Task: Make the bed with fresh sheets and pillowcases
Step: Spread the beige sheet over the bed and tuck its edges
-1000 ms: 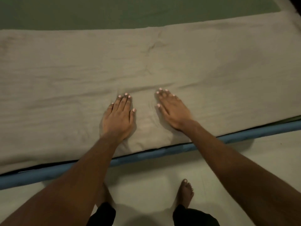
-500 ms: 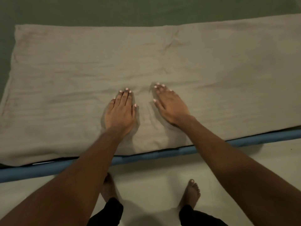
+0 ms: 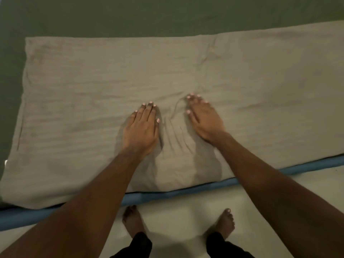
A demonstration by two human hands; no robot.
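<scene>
A folded beige sheet [image 3: 78, 101] lies flat along the near side of the bed, over a dark green sheet [image 3: 130, 13]. My left hand [image 3: 142, 130] rests palm down on the beige sheet, fingers straight and together. My right hand [image 3: 203, 119] presses flat on it a little to the right, fingers straight and angled left. Small wrinkles bunch in the cloth between the two hands. Its left end and far edge are in view; its right end runs out of the frame.
A blue mattress edge [image 3: 186, 191] runs along the near side of the bed. Below it is pale floor [image 3: 178, 216] with my two bare feet [image 3: 131, 218] standing close to the bed.
The view has shifted so the sheet's left end shows further in. Both hands stay flat on the sheet, and wrinkles have gathered between them.
</scene>
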